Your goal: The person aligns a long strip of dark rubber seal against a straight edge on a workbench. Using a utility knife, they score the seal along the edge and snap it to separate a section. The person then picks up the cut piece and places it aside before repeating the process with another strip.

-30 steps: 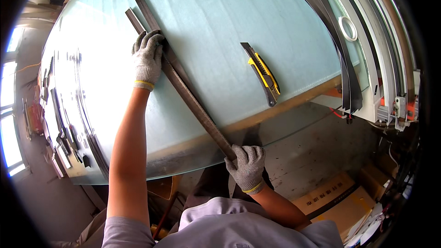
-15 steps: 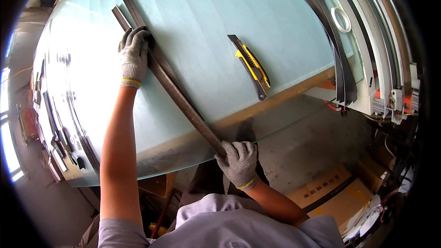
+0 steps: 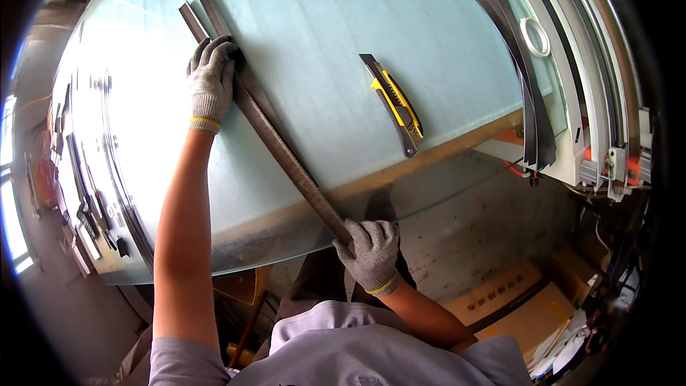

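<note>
On the counter (image 3: 321, 50), a long dark bar (image 3: 291, 161) is gripped by the right hand (image 3: 369, 255) at the near edge and by the left hand (image 3: 212, 75) farther in.

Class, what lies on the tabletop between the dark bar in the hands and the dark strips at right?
Between the bar and those strips, the head view shows a yellow utility knife.

Gloved left hand (image 3: 210, 75) and right hand (image 3: 371, 256) on dark bar (image 3: 289, 161) — glass tabletop (image 3: 321, 64), yellow-black knife (image 3: 395, 105)
</note>
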`<state>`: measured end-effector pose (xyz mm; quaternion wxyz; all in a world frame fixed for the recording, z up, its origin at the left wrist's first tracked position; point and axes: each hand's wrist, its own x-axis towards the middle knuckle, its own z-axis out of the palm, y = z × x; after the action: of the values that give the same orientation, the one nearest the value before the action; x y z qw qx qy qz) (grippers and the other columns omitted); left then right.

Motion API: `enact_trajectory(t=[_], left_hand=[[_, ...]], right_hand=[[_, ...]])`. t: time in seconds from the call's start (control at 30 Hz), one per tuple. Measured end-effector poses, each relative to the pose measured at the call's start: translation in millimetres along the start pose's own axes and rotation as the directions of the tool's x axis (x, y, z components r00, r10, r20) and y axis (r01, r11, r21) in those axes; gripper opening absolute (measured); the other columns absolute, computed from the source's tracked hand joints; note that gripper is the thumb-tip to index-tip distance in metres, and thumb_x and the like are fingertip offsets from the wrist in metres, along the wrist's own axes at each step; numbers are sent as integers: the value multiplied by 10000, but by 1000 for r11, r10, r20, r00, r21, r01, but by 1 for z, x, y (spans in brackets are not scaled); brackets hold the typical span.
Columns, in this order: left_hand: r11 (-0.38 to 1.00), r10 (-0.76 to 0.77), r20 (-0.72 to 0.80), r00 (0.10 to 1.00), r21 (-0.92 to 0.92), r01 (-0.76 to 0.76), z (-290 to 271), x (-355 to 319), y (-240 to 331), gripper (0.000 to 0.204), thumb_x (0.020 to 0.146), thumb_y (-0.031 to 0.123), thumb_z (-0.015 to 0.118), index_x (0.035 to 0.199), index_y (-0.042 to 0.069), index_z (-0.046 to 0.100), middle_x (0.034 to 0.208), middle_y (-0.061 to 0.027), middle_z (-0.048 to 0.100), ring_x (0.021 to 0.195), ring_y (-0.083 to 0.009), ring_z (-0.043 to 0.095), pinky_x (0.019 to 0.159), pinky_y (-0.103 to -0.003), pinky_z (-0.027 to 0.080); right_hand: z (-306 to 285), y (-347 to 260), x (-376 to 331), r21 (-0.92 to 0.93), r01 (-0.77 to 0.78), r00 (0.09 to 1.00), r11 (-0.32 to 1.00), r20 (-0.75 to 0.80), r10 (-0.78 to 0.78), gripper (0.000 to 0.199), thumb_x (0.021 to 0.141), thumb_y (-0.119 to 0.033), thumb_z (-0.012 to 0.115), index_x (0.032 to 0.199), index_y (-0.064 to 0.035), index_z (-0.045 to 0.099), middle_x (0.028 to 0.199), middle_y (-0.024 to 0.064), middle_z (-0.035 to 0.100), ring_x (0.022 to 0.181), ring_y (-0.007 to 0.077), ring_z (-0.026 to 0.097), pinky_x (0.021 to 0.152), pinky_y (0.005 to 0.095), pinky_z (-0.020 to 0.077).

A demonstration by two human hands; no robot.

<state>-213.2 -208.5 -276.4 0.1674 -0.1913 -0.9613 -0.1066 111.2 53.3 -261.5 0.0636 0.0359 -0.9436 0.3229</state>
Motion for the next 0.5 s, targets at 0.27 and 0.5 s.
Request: enact_trajectory(t=[0.27,0.5], left_hand=[[1000,-8,-6,1000,-15,8,0,1,1,261,947,120,608,1201,134,666,1366,-59,627,1376,-356,481,1158,-500,358],[1000,-10,-6,1000,-18,10,-2,0,3,259,952,118,610,1205,133,664,1369,-62,626,1375,-355,483,1159,-498,358]], right_hand=[[0,1,-2,-13,21,1000,1000,5,-21,436,785,-266,821,1142,-75,661,994,72,590,893,298,551,850,459,444],[2,4,-4,-26,31,999,999,-15,-31,444,779,-302,815,1151,-102,679,994,58,576,901,288,565,777,466,454]])
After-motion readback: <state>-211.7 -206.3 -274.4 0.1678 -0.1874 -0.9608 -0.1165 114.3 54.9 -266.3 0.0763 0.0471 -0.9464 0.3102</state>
